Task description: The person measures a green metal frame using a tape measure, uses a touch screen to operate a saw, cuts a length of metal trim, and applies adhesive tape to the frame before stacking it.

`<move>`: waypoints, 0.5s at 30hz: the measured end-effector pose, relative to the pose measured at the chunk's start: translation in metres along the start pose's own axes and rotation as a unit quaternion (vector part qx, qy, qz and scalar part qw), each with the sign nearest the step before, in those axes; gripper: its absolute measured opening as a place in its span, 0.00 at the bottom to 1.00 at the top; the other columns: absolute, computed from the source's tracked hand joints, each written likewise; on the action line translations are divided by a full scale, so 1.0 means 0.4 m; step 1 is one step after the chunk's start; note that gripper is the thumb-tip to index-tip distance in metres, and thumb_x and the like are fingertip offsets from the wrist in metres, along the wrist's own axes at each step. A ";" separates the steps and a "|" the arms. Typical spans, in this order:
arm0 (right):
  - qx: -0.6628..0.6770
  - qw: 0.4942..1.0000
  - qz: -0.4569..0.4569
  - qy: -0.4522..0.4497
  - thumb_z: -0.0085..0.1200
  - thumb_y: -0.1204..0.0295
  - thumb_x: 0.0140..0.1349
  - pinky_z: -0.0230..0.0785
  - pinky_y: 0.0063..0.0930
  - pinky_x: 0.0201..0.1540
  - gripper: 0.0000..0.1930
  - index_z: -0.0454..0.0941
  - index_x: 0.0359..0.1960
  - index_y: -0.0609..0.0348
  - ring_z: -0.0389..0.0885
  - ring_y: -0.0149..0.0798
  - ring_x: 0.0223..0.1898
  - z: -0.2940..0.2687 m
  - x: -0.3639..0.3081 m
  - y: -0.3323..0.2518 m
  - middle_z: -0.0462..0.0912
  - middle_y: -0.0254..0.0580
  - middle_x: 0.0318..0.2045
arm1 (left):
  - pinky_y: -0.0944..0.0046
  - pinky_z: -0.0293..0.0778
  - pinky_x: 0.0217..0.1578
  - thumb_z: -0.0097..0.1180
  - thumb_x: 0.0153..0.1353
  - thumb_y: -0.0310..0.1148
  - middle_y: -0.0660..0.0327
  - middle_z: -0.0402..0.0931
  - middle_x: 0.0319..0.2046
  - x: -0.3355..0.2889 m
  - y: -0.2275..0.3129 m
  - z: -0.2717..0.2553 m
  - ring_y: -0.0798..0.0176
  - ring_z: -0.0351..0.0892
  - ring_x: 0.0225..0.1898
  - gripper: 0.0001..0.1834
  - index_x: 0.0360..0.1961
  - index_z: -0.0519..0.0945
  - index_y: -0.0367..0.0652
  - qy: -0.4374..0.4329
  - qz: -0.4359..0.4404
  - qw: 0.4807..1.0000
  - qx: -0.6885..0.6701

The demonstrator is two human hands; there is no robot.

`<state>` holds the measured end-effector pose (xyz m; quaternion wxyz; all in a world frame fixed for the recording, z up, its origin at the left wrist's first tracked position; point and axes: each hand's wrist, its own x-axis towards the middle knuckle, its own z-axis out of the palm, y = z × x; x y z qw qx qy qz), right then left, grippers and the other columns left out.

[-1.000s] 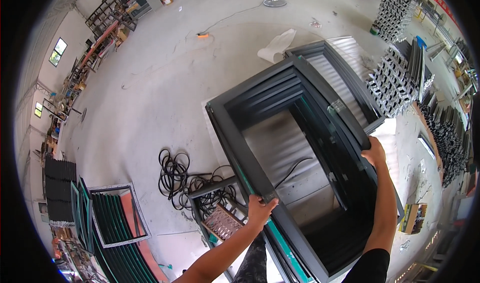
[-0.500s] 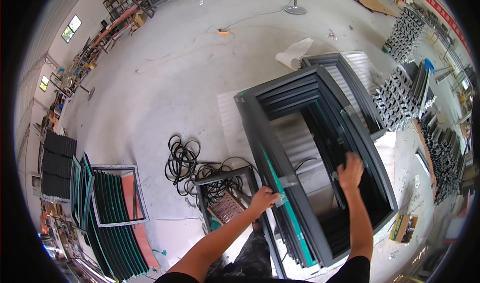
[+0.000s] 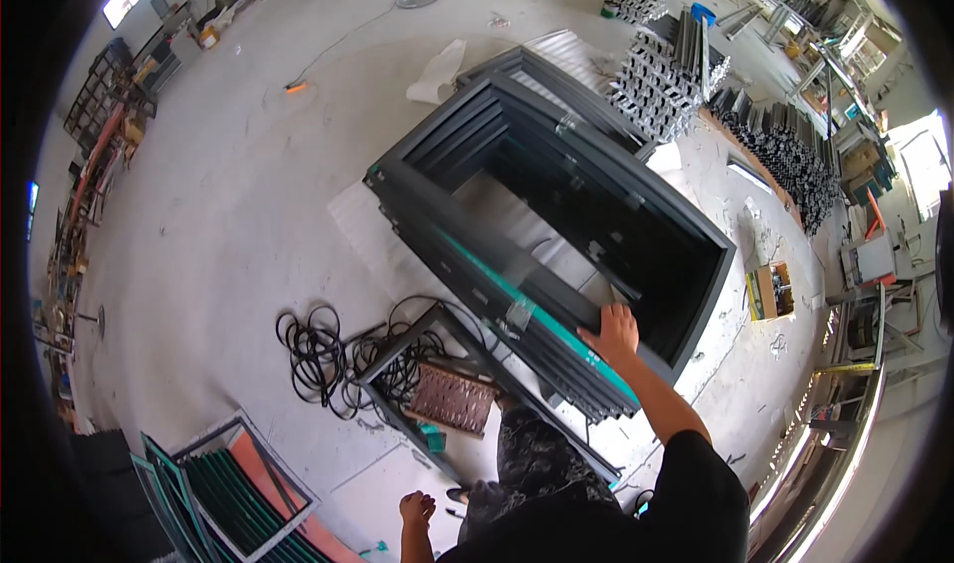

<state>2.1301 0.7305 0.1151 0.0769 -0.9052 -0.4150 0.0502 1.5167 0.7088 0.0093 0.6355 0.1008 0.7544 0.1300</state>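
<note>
A stack of dark grey window frames (image 3: 686,205) lies in front of me, with green tape (image 3: 497,283) along its near side. My right hand (image 3: 618,332) grips the near rail of the top frame, thumb on the outer side and fingers over the top. A piece of clear tape (image 3: 519,314) sticks to that side, left of this hand. Low in the view, my left hand (image 3: 417,508) is away from the stack with its fingers curled; what they hold, if anything, is hidden. A brown ribbed box-like piece (image 3: 452,399) sits inside a smaller dark frame (image 3: 437,317) by my legs.
Black cable or strip coils (image 3: 313,354) lie on the floor left of the smaller frame. Green-edged frames (image 3: 224,488) stand at lower left. Stacked metal profiles (image 3: 656,81) stand beyond the big stack, and an open cardboard box (image 3: 770,292) is at the right.
My view has turned right. My left hand has left the taped side of the stack and dropped low. My right hand has come from over the opening onto the near rail.
</note>
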 end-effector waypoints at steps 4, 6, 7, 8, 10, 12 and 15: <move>-0.006 0.999 0.015 -0.035 0.67 0.45 0.45 0.73 0.43 0.44 0.31 0.73 0.40 0.59 0.76 0.51 0.48 0.008 0.037 -0.040 0.76 0.48 0.42 | 0.60 0.80 0.28 0.52 0.59 0.30 0.58 0.77 0.28 -0.027 -0.043 -0.009 0.55 0.83 0.29 0.09 0.40 0.73 0.40 0.021 -0.016 0.999 0.028; 0.011 0.997 0.031 -0.072 0.66 0.42 0.45 0.74 0.45 0.41 0.32 0.74 0.39 0.59 0.79 0.52 0.43 0.003 0.066 -0.054 0.78 0.49 0.40 | 0.57 0.81 0.32 0.52 0.59 0.31 0.57 0.78 0.30 -0.019 -0.052 0.017 0.56 0.83 0.32 0.12 0.44 0.73 0.40 0.007 0.004 1.000 0.012; 0.018 0.996 0.034 -0.079 0.65 0.42 0.45 0.74 0.45 0.40 0.33 0.74 0.38 0.59 0.80 0.53 0.41 -0.004 0.068 -0.062 0.79 0.49 0.39 | 0.57 0.81 0.33 0.53 0.59 0.32 0.57 0.78 0.30 -0.018 -0.058 0.025 0.55 0.83 0.33 0.13 0.45 0.73 0.40 0.010 0.015 1.000 0.003; 0.025 0.995 0.036 -0.086 0.65 0.41 0.45 0.74 0.46 0.39 0.33 0.74 0.37 0.60 0.81 0.53 0.39 -0.010 0.071 -0.069 0.79 0.50 0.38 | 0.56 0.80 0.35 0.53 0.59 0.32 0.56 0.78 0.30 -0.027 -0.066 0.022 0.55 0.83 0.33 0.14 0.45 0.73 0.39 0.004 0.024 1.000 0.013; 0.014 0.995 0.049 -0.084 0.64 0.41 0.46 0.74 0.44 0.41 0.32 0.75 0.39 0.57 0.81 0.51 0.42 -0.013 0.067 -0.067 0.80 0.48 0.39 | 0.56 0.80 0.36 0.53 0.59 0.32 0.55 0.79 0.31 -0.036 -0.056 0.057 0.55 0.82 0.33 0.14 0.45 0.73 0.37 -0.005 -0.001 1.000 0.020; 0.022 0.995 0.053 -0.083 0.65 0.42 0.44 0.74 0.44 0.41 0.33 0.75 0.40 0.57 0.81 0.51 0.42 -0.018 0.068 -0.066 0.80 0.47 0.38 | 0.55 0.80 0.36 0.53 0.59 0.32 0.55 0.80 0.32 -0.058 -0.039 0.089 0.55 0.82 0.33 0.14 0.45 0.74 0.36 -0.020 0.004 0.999 0.034; 0.034 0.989 0.075 -0.125 0.67 0.43 0.43 0.74 0.42 0.43 0.32 0.76 0.41 0.55 0.81 0.48 0.46 -0.033 0.084 -0.067 0.80 0.46 0.41 | 0.54 0.81 0.38 0.54 0.59 0.34 0.52 0.82 0.37 -0.057 -0.021 0.119 0.55 0.83 0.34 0.16 0.46 0.74 0.35 -0.021 0.018 0.998 0.055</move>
